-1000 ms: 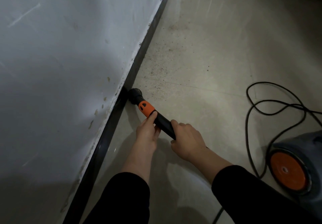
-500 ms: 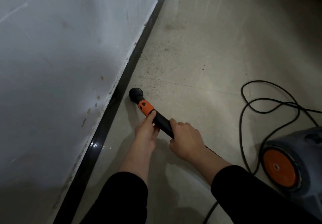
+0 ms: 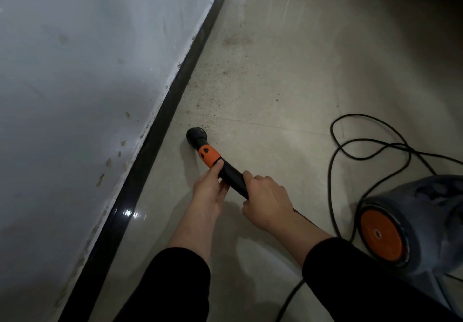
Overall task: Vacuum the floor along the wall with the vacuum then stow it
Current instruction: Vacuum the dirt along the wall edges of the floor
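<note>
left hand (image 3: pixel 209 191) and right hand (image 3: pixel 265 204) both grip the vacuum's black wand (image 3: pixel 233 176), its nozzle (image 3: pixel 196 135) down on the floor (image 3: pixel 275 151) just beside the baseboard (image 3: pixel 160 126), and i reckon a slow, flat push forward into the grit (image 3: pixel 213 91) ahead, hugging that baseboard, works best

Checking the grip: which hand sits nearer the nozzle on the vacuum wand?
The left hand, with its thumb at the orange collar. The right hand grips the wand farther back, nearer the person.
</note>
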### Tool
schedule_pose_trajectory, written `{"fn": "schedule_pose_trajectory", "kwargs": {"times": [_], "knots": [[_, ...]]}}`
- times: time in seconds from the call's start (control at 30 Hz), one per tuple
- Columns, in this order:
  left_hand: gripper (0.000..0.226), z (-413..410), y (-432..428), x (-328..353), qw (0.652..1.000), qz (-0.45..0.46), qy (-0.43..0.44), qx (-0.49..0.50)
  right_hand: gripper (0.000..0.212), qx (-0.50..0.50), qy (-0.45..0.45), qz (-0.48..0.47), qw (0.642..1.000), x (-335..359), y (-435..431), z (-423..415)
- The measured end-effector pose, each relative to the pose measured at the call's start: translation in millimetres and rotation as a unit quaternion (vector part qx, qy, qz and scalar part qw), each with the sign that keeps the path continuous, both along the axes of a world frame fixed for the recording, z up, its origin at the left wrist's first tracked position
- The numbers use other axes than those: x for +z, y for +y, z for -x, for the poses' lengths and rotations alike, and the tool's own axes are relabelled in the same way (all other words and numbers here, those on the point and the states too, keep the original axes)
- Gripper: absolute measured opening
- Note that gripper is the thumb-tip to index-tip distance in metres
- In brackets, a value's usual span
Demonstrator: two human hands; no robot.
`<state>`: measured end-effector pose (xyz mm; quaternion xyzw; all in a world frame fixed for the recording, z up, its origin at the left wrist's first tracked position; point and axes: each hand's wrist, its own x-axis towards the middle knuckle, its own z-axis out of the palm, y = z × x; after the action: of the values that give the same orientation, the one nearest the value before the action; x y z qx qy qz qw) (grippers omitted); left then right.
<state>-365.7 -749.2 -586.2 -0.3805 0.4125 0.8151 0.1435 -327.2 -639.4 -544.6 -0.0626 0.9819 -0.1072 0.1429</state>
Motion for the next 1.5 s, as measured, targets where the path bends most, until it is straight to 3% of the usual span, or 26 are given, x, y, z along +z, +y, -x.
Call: {"fn": "schedule_pose_trajectory", "kwargs": {"times": [0.6, 0.93, 1.13, 1.33, 1.5], "knots": [[0.020, -4.0, 37.4, 3.2, 0.999, -0.001, -0.006, -0.036, 0.037, -0.039, -0.028, 0.002, 0.999, 12.4, 33.6, -11.3], [0.034, -19.1, 61.3, 10.9, 0.998, -0.002, -0.005, -0.063, 0.034, -0.057, -0.042, -0.003, 0.998, 23.1, 56.9, -28.8], [0.024, -28.6, 75.7, 14.0, 0.996, -0.001, -0.007, -0.088, 0.034, -0.069, -0.045, -0.002, 0.997, 25.6, 70.7, -40.3], [0.037, -21.6, 89.1, 15.1, 0.995, -0.002, -0.011, -0.103, 0.031, -0.105, -0.046, 0.006, 0.993, 25.4, 79.1, -39.8], [0.026, -13.3, 103.1, 14.0, 0.992, -0.006, -0.011, -0.128, 0.032, -0.132, -0.053, 0.005, 0.990, 24.5, 89.4, -37.3]]}}
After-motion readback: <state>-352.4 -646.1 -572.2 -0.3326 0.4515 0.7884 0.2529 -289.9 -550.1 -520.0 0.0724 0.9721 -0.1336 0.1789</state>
